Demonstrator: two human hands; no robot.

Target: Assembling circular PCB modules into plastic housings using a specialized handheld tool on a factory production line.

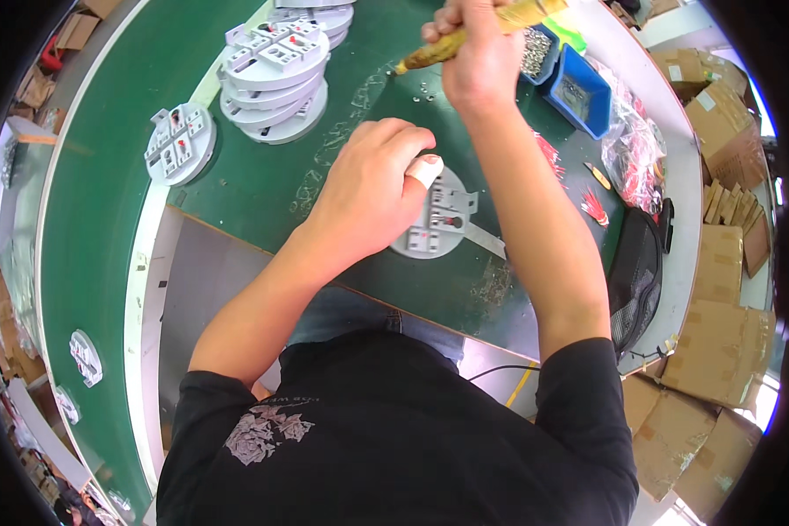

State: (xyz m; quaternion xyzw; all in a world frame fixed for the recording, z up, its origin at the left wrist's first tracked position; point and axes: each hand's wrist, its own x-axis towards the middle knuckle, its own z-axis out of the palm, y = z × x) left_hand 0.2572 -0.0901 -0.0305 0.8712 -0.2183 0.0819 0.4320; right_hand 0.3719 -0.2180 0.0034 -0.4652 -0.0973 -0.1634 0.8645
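Left side of the green bench (245, 202) is taken up by a stack of grey discs (276, 79), with a single grey disc (181, 145) set just beside it; more discs are carried on the green strip (88, 263) farther left. On the right, a clear bag (636, 149) with red-and-white contents, a small red bundle (594, 208) and a black mesh case (637, 272) are lined up along the edge; cardboard boxes (719, 280) are piled beyond. The space between work disc and right-hand items is crossed by the right forearm. Two blue bins are placed at upper right: small metal parts are held in the far bin (550, 63), small pieces seen in the near bin (600, 110), type not readable. Loose metal bits (425, 90) are scattered near the tool tip. Yellow-wrapped tool (434, 53) is gripped in the closed right hand (482, 70), tip pointed left; bench contact can't be told. Work disc (425, 237) is located under and right of the left hand (377, 184), its upper-left part covered; those fingers are curled, thumb wrapped in white, but whether anything is pinched can't be told.
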